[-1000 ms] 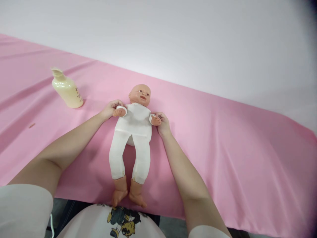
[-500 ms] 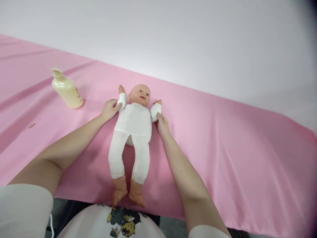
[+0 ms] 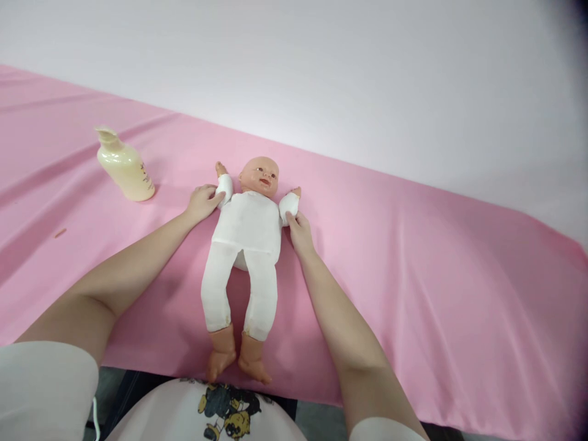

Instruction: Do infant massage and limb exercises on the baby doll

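Observation:
A baby doll point(image 3: 248, 223) with a white cloth body lies on its back on the pink cloth, head away from me and feet toward me. Its bent arms point up beside the head. My left hand point(image 3: 203, 202) is closed around the white upper arm on the left side, thumb on top. On the other side, my right hand point(image 3: 299, 231) grips the white arm with thumb and fingers; some of the fingers are hidden behind it. The doll's bare feet lie near the cloth's front edge.
A pale yellow pump bottle point(image 3: 126, 171) stands to the left of the doll. Farther left lies a small brownish strip point(image 3: 60, 233). The pink cloth point(image 3: 441, 294) has folds on both sides, and a white wall point(image 3: 321, 73) rises behind it.
The doll's left-side arm has tilted slightly outward with its hand lower. My right hand has shifted slightly left and its thumb sits lower on the arm. The bottle is unmoved.

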`<state>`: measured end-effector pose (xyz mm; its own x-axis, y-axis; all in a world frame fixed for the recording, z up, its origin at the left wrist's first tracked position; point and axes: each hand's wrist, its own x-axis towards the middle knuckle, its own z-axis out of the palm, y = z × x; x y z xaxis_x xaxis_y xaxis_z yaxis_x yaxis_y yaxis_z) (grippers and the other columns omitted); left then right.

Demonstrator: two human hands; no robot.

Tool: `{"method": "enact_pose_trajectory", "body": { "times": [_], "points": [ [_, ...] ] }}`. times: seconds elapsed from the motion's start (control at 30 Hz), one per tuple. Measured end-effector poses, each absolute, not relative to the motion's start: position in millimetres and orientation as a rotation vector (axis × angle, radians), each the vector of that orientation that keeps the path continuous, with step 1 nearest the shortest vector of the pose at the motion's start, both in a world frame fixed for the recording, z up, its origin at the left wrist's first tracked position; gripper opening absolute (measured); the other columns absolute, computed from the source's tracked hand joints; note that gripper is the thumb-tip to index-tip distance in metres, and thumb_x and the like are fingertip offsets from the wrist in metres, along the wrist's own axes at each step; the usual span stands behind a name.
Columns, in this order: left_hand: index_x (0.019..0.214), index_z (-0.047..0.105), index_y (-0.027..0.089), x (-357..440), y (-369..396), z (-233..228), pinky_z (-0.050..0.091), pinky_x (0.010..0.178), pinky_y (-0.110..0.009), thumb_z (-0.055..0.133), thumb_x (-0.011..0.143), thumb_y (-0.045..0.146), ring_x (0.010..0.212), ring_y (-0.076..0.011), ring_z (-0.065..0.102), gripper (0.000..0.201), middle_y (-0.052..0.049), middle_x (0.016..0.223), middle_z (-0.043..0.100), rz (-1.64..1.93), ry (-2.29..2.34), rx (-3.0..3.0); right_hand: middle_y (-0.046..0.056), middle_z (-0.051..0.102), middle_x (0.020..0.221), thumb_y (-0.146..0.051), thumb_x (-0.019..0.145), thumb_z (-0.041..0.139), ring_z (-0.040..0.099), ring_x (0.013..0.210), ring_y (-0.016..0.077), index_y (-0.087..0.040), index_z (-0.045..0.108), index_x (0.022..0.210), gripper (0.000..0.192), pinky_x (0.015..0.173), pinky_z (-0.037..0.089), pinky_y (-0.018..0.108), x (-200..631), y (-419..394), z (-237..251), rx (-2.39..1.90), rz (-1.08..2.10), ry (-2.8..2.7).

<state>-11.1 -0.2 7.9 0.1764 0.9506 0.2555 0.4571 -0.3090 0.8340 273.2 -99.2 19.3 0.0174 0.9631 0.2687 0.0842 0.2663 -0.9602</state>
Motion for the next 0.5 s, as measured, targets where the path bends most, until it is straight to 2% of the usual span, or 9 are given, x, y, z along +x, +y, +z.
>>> {"method": "enact_pose_trajectory", "body": {
  "times": [0.1,0.2,0.3,0.4,0.5],
  "points": [
    [0.085,0.07,0.017,-10.2,1.1,3.9,0.046,0.097,-0.041,0.065,0.075,0.044,0.097,-0.0262,0.061,0.029,-0.008,0.096,0.068,1.136,1.25,1.726,0.004,0.068,0.116,-0.043,0.082,0.07,0.052,0.135,0.0296,-0.029,0.066,0.109,0.031,0.104,0.053,0.049,280.7,-97.3,15.9,-1.082,0.931,-1.357],
    [0.104,0.072,0.018,-8.1,0.1,2.3,0.046,0.104,-0.043,0.071,0.067,0.035,0.11,-0.0285,0.062,0.04,-0.008,0.113,0.07,1.193,1.059,1.519,0.004,0.069,0.118,-0.037,0.082,0.07,0.05,0.138,0.0279,-0.03,0.068,0.115,0.034,0.108,0.052,0.048,287.1,-92.6,10.4,-1.096,0.922,-1.315],
    [0.098,0.075,0.019,-5.4,-4.2,5.6,0.045,0.108,-0.044,0.076,0.06,0.027,0.116,-0.03,0.062,0.039,-0.007,0.116,0.072,1.202,0.92,1.4,0.004,0.072,0.114,-0.032,0.076,0.072,0.057,0.131,0.028,-0.029,0.071,0.11,0.034,0.107,0.052,0.048,292.6,-89.0,3.2,-1.121,0.925,-1.234],
    [0.088,0.077,0.018,-2.8,-8.5,10.2,0.047,0.105,-0.045,0.079,0.055,0.023,0.113,-0.0301,0.064,0.033,-0.008,0.114,0.073,1.201,0.856,1.323,0.004,0.074,0.109,-0.031,0.069,0.073,0.064,0.118,0.0287,-0.026,0.074,0.093,0.025,0.104,0.052,0.049,297.0,-88.1,-2.9,-1.126,0.938,-1.181],
    [0.077,0.078,0.017,-1.5,-9.7,12.6,0.049,0.101,-0.044,0.082,0.049,0.022,0.107,-0.0295,0.065,0.028,-0.009,0.113,0.073,1.186,0.845,1.314,0.002,0.073,0.111,-0.031,0.063,0.075,0.069,0.107,0.0252,-0.026,0.073,0.078,0.017,0.1,0.055,0.044,298.7,-88.7,-5.7,-1.095,1.008,-1.105]
  ]
}}
